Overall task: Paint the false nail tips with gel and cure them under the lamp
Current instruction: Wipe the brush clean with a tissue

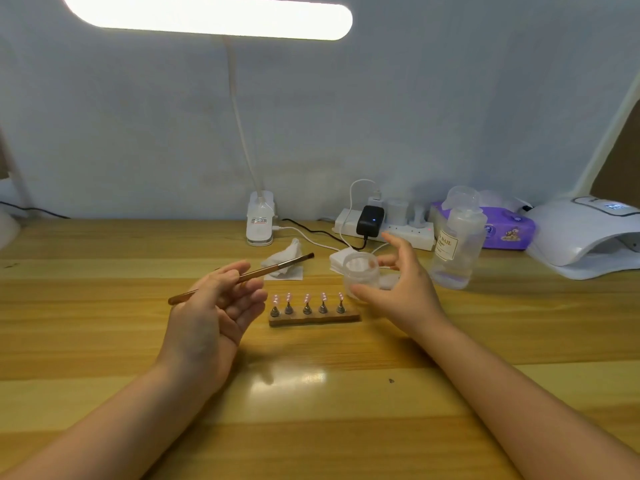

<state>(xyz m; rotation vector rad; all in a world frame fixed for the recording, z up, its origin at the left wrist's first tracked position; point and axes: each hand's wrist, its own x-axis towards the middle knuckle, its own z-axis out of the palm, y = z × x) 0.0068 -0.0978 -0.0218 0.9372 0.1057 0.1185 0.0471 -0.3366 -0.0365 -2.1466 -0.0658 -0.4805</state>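
Left hand, palm up, pinches a brush between thumb and fingertips – shaft slanted, bristle end raised toward the far right, clear of the table, probably to keep it off the wood and ready for loading. Right hand is spread, fingers loosely curved around a small clear jar without plainly gripping it; whether fingertips touch the wall, cannot tell. Looks like a reach to steady or take the jar.

Between and just below the hands: a wooden stand with five pink nail tips upright on metal posts, set square to the person – within easy reach of the brush.

Behind the jar, cotton pads and a crumpled wipe. Further right, a clear bottle, then the white curing lamp at the table edge, well apart from the stand. Desk lamp clipped at the back; power strip beside it.

Judgement: painting stage, curing not yet begun.
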